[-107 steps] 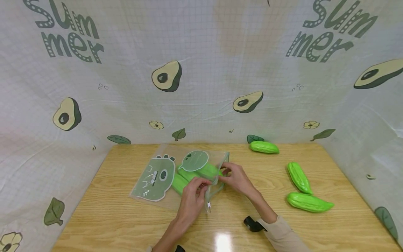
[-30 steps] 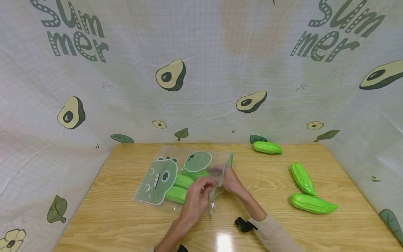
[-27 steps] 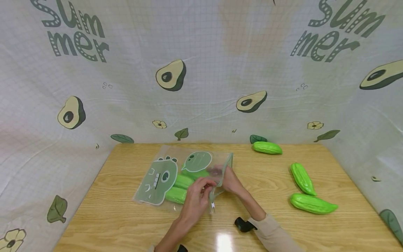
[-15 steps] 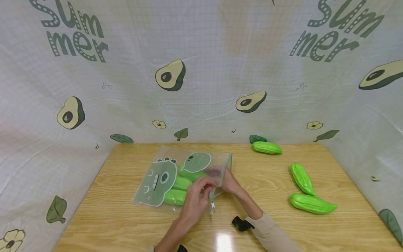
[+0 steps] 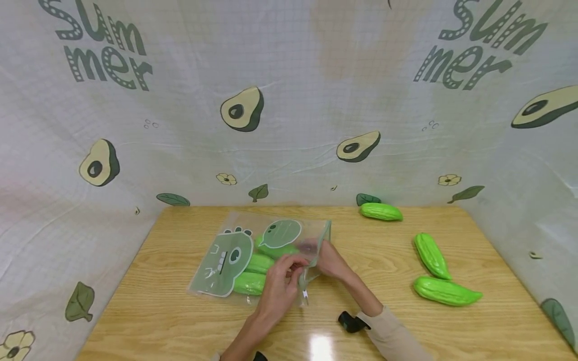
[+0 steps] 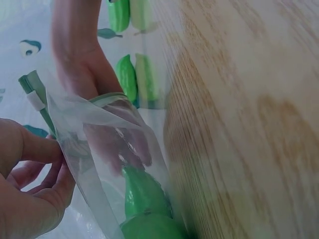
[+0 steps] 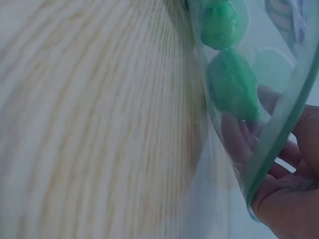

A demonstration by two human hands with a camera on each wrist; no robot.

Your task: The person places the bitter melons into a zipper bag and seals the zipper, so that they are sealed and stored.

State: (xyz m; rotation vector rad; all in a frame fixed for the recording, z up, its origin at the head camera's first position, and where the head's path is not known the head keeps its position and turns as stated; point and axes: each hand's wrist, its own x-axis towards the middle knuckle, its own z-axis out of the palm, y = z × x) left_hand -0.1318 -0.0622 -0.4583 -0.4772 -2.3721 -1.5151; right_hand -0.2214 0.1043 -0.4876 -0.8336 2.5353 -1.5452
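Observation:
A clear zip bag (image 5: 217,271) with a green monster print lies on the table, its mouth facing right. Inside it are several green bitter melons (image 5: 250,284). My left hand (image 5: 280,283) pinches the near lip of the mouth, close to the white slider (image 6: 36,100). My right hand (image 5: 331,259) reaches through the mouth, its fingers seen through the plastic. In the right wrist view, the fingers of this hand (image 7: 305,164) are spread loosely at the tip of the nearest bitter melon (image 7: 232,84). The left wrist view shows those fingertips right above that melon's end.
Three more bitter melons lie outside the bag on the right: one at the back edge (image 5: 381,211), one slanted (image 5: 432,255), and one nearer (image 5: 447,291). A printed cloth (image 5: 289,125) walls the back and sides of the wooden table (image 5: 171,331).
My right hand has gone from the bag's lip to inside it. The bitter melons in the bag have shifted left, deeper in. My left hand keeps its hold on the lip.

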